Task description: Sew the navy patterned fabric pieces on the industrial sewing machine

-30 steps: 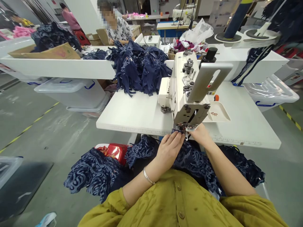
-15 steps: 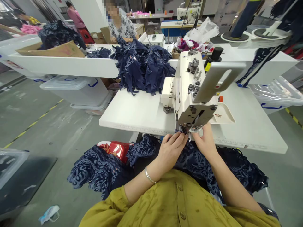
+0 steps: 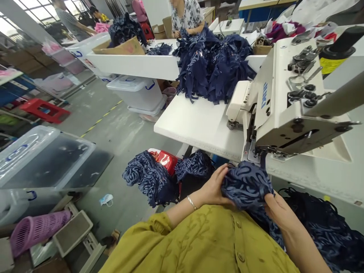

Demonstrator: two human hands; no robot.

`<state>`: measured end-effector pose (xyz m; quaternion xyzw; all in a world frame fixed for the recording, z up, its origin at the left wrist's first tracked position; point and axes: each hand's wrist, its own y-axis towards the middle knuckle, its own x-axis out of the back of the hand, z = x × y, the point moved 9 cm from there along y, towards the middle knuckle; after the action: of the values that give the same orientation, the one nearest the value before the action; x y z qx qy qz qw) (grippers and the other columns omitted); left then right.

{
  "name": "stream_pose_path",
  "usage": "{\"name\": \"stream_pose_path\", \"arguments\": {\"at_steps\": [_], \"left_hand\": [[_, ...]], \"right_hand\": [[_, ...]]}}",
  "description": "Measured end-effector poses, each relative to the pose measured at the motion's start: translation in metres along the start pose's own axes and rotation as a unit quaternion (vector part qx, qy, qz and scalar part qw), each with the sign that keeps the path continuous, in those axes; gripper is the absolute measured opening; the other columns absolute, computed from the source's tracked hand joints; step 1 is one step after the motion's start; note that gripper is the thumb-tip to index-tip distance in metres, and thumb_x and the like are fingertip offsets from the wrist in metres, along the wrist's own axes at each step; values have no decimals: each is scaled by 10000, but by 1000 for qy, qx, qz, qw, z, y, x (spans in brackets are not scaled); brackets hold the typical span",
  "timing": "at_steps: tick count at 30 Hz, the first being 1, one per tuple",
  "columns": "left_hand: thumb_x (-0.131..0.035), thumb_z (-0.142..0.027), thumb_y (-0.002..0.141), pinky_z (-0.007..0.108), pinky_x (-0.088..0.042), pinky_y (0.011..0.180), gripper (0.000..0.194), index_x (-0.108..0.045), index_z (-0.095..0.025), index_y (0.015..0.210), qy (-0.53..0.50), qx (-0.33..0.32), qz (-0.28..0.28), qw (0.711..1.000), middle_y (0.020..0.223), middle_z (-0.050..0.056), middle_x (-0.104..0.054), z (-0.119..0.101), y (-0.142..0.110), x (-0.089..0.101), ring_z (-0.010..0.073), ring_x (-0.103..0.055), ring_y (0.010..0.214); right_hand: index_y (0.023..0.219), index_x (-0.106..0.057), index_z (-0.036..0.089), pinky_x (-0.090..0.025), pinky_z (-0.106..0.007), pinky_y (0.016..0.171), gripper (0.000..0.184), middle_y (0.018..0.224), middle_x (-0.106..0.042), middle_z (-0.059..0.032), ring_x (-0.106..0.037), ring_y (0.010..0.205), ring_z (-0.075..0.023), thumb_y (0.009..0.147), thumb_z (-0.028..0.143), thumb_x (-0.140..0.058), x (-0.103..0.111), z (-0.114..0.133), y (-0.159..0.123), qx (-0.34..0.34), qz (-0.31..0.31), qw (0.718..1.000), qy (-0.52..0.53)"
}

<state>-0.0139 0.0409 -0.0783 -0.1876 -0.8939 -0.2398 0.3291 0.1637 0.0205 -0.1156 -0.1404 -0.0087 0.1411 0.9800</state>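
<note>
Both hands hold a navy patterned garment piece [image 3: 247, 184], rounded like a cup, just in front of the white sewing machine [image 3: 273, 94]. My left hand [image 3: 217, 187] grips its left side, some fingers hidden behind the cloth. With thumb and fingers, my right hand [image 3: 278, 208] pinches the right edge. A narrow dark strap [image 3: 263, 161] runs from the piece up to the machine's needle area; whether it is still under the foot I cannot tell. More navy patterned garments [image 3: 321, 220] lie in a heap below the table edge at right.
A large navy pile [image 3: 216, 64] covers the back of the white sewing table [image 3: 196, 121]. Beside my left arm are further patterned pieces [image 3: 148, 178] and a red tin [image 3: 165, 160]. Clear plastic bins [image 3: 54, 151] and a purple basket [image 3: 40, 229] stand left. A co-worker [image 3: 187, 17] sits opposite.
My hands have drawn back from the needle area toward my body, and the rounded garment piece now shows between them. The view has turned to the left.
</note>
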Motion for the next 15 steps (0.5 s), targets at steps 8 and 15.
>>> {"name": "stream_pose_path", "arguments": {"at_steps": [8, 15], "left_hand": [[-461, -127, 899, 370, -479, 963, 419, -558, -194, 1302, 71, 246, -103, 961, 1093, 95, -675, 77, -34, 88, 224, -623, 1056], [-575, -171, 833, 393, -457, 902, 702, -300, -120, 1476, 448, 398, 29, 800, 1117, 182, -592, 139, -69, 138, 303, -567, 1049]], "right_hand": [[1036, -646, 215, -529, -367, 734, 468, 879, -702, -77, -644, 803, -242, 844, 627, -530, -38, -25, 20, -75, 57, 995, 32], [1102, -609, 235, -466, -356, 927, 369, 1196, -641, -81, -594, 1093, -244, 921, 504, -433, 7, -15, 56, 22, -46, 971, -232]]}}
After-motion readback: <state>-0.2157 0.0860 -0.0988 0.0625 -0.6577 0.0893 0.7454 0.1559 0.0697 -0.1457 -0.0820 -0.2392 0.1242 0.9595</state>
